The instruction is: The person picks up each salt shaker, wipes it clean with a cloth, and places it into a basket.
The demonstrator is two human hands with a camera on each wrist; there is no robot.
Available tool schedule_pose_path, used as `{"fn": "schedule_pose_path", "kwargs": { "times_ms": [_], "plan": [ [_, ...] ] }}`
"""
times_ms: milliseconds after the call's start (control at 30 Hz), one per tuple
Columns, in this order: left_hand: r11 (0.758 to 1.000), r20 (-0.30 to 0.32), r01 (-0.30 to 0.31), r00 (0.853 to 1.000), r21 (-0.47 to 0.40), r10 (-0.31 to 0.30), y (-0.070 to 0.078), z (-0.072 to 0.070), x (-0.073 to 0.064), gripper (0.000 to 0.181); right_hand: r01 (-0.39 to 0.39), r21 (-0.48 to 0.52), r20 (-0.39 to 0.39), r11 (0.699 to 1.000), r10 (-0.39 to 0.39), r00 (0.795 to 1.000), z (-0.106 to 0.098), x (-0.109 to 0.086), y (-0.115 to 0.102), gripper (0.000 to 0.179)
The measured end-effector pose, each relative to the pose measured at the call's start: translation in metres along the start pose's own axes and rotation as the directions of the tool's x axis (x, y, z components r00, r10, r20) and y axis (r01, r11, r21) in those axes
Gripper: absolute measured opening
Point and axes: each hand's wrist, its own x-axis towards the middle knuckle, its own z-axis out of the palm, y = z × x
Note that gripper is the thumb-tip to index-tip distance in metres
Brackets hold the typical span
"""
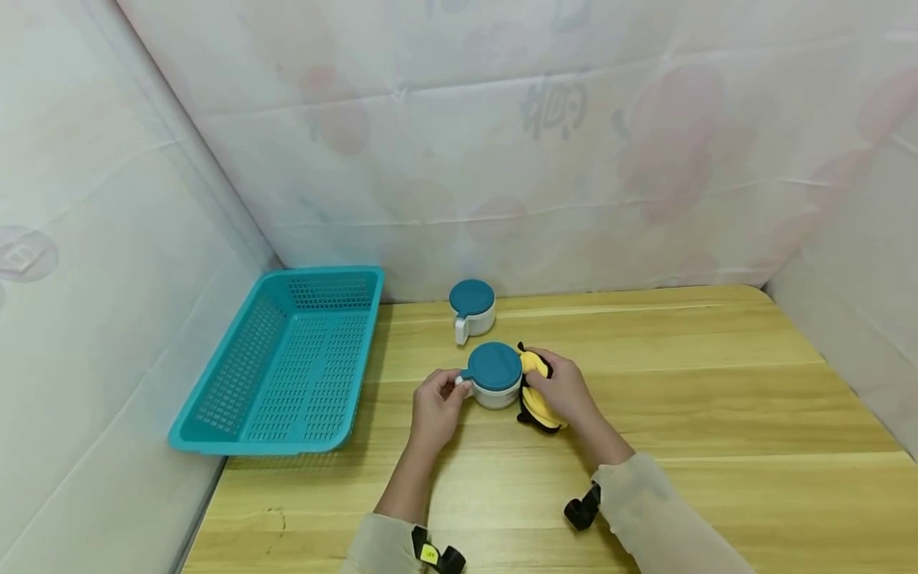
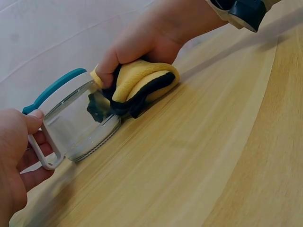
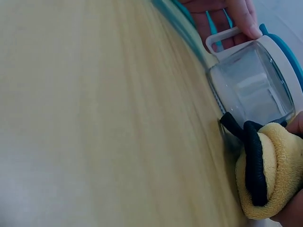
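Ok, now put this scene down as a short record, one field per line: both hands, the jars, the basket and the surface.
left hand: pinches the handle of the near jar
right hand: holds a bunched yellow-and-black cloth against that jar's side
near jar: clear body, blue lid on, upright
far jar: blue lid on, upright, behind the near jar, untouched
basket: turquoise, perforated, left of both jars
surface: wood-grain table
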Motion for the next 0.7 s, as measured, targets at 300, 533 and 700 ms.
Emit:
{"fn": "schedule_pose_path", "kwargs": {
  "times_ms": [300, 533, 700],
  "plan": [
    [1.000, -0.004, 0.001, 1.000, 0.010, -0.001, 0.003, 0.000, -0.001, 0.015, 0.041, -0.082, -0.004, 0.996, -0.042, 0.999, 0.000, -0.013, 0.001, 0.048],
    [1.000, -0.010, -0.002, 1.000, 0.001, 0.002, 0.002, -0.002, -0.001, 0.015, 0.050, -0.115, 0.009, 0.992, -0.049, 0.999, 0.001, -0.022, -0.001, 0.048],
    [1.000, -0.011, -0.005, 1.000, -0.002, 0.005, 0.000, -0.002, -0.001, 0.015, 0.063, -0.133, 0.003, 0.989, -0.064, 0.998, 0.003, -0.030, -0.001, 0.048]
  ]
}}
